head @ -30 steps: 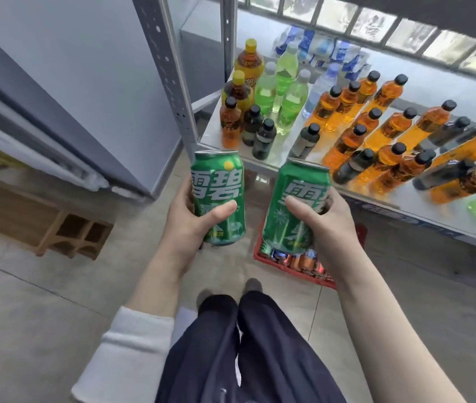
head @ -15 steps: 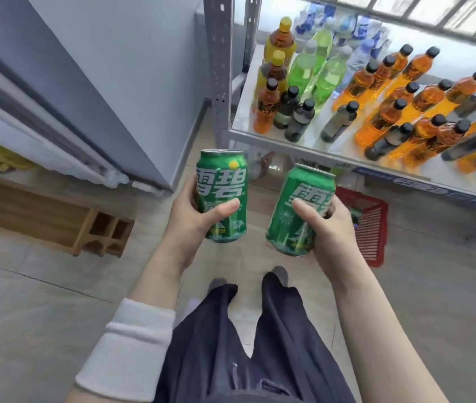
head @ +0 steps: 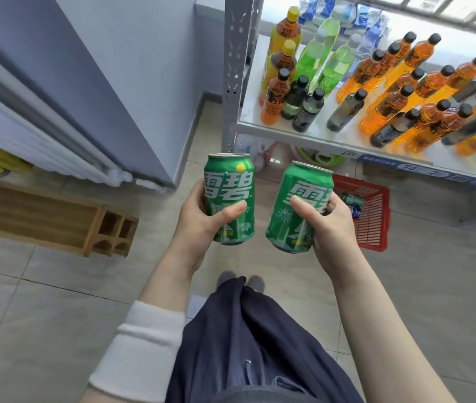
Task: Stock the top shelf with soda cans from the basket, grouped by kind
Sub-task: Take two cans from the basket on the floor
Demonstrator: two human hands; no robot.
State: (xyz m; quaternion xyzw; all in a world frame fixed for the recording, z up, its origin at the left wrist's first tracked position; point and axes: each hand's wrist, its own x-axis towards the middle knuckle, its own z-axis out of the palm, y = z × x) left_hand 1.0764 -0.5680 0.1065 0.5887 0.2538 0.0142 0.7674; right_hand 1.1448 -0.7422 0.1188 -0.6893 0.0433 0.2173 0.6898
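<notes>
I hold two green soda cans with white lettering in front of me. My left hand (head: 201, 225) grips the left green can (head: 229, 184), which stands upright. In my right hand (head: 329, 228) the right green can (head: 300, 205) tilts slightly to the right. Behind my right hand the red basket (head: 373, 210) sits on the floor under the rack, with more cans (head: 353, 200) visible inside it. The top shelf is out of view.
A white shelf (head: 329, 138) of a grey metal rack (head: 235, 68) carries orange, dark and green drink bottles (head: 382, 91). A green bowl (head: 321, 157) lies under it. A wooden bench (head: 56, 219) stands at the left by a grey-blue wall. My dark trousers fill the lower middle.
The view has shifted so the rack and basket lie further right. Both hands keep their cans, now held a little lower and nearer to me.
</notes>
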